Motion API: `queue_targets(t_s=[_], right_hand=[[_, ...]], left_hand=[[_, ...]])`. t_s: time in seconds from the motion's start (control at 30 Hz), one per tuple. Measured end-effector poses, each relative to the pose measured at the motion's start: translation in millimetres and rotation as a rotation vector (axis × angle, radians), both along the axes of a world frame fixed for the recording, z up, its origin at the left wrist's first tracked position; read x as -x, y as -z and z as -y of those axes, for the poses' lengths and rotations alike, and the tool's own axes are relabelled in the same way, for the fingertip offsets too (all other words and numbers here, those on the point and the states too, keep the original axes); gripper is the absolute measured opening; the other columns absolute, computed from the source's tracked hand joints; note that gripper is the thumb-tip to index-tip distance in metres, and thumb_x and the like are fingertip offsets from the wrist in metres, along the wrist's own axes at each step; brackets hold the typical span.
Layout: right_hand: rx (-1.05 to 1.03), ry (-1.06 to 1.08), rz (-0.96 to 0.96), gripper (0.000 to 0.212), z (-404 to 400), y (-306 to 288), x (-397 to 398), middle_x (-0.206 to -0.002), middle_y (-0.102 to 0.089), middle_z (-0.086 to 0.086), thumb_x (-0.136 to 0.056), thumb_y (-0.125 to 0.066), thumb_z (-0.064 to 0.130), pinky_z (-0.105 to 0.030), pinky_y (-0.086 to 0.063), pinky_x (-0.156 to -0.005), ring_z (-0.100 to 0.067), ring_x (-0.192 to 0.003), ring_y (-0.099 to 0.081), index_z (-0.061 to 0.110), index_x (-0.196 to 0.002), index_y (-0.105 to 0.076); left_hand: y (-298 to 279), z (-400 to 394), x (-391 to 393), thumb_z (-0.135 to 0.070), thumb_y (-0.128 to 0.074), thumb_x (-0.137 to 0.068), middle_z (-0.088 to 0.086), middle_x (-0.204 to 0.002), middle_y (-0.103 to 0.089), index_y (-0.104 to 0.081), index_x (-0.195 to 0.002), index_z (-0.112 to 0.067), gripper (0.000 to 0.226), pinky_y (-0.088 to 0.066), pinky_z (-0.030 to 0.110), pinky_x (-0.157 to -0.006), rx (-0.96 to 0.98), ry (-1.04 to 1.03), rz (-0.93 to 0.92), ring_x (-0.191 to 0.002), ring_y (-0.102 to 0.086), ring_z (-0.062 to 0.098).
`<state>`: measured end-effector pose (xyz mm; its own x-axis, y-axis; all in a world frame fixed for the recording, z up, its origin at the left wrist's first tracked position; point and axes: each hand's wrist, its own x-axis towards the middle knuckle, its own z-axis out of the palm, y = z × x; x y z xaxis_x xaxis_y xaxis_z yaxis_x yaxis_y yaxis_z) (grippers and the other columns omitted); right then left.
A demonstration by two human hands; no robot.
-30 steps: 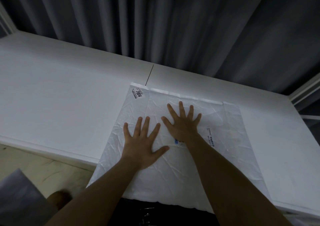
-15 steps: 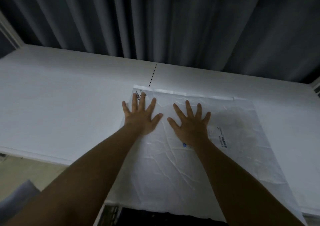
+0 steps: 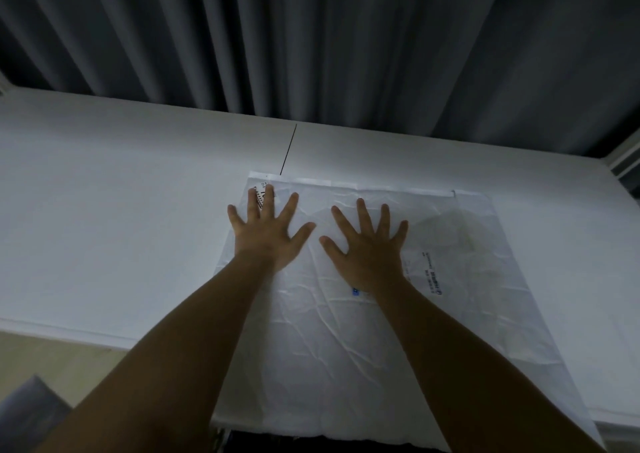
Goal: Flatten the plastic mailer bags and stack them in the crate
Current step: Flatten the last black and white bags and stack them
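A large white plastic mailer bag lies spread on the white table, its near edge hanging over the table's front. It is creased, with small printed labels near the far left corner and on the right half. My left hand presses flat on the bag's far left part, fingers spread, fingertips over the corner label. My right hand presses flat on the bag's middle, fingers spread. No crate is in view.
Dark grey curtains hang behind the table. A thin dark seam runs across the tabletop just beyond the bag. Beige floor shows below the table's front edge at the left, with a grey thing at the bottom left corner.
My left hand has slid away from me up the bag to its far left corner. My right hand stayed near the middle, both palms still flat.
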<state>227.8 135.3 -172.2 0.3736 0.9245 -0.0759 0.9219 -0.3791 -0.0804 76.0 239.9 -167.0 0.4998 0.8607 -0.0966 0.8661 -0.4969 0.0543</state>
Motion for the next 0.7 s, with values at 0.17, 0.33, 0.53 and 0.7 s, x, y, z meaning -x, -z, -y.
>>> queue_targets(t_s=[0.17, 0.33, 0.53, 0.7], right_hand=[[0.011, 0.013, -0.007, 0.069, 0.6, -2.1, 1.9, -0.160, 0.016, 0.002, -0.088, -0.011, 0.074, -0.066, 0.011, -0.109, -0.038, -0.144, 0.018, 0.046, -0.148, 0.007], [-0.001, 0.012, -0.056, 0.066, 3.9, -9.5, 2.7, -0.161, 0.010, 0.002, -0.091, -0.017, 0.070, -0.064, 0.010, -0.111, -0.035, -0.145, 0.015, 0.043, -0.150, -0.001], [-0.168, 0.017, 0.032, 0.064, 33.4, -32.6, -47.1, -0.161, 0.006, 0.002, -0.095, -0.034, 0.058, -0.057, 0.011, -0.112, -0.029, -0.146, 0.014, 0.038, -0.151, -0.011], [0.083, 0.138, 0.076, 0.093, 64.2, -27.2, -97.1, -0.158, 0.025, 0.001, -0.074, -0.017, 0.087, -0.063, 0.015, -0.109, -0.039, -0.141, 0.025, 0.041, -0.149, 0.011]], left_hand=[[-5.7, 4.9, -2.9, -0.074, -0.001, -0.085, 0.007, -0.159, 0.015, 0.010, -0.150, -0.038, 0.075, 0.010, 0.064, -0.111, 0.006, -0.008, -0.045, -0.144, 0.017, 0.035], [-20.0, 35.4, -23.3, -0.055, -0.012, -0.098, 0.006, -0.160, 0.010, 0.000, -0.152, -0.033, 0.060, 0.003, 0.065, -0.112, 0.062, -0.008, 0.008, -0.145, 0.013, 0.038], [-1.9, 68.9, -38.7, -0.072, -0.001, -0.086, 0.003, -0.159, 0.018, 0.011, -0.149, -0.038, 0.073, 0.008, 0.068, -0.109, 0.051, -0.030, 0.074, -0.143, 0.021, 0.036], [2.4, 70.2, -36.2, -0.077, 0.006, -0.078, 0.004, -0.159, 0.016, 0.012, -0.149, -0.039, 0.081, 0.007, 0.070, -0.108, 0.011, -0.025, 0.075, -0.143, 0.019, 0.037]])
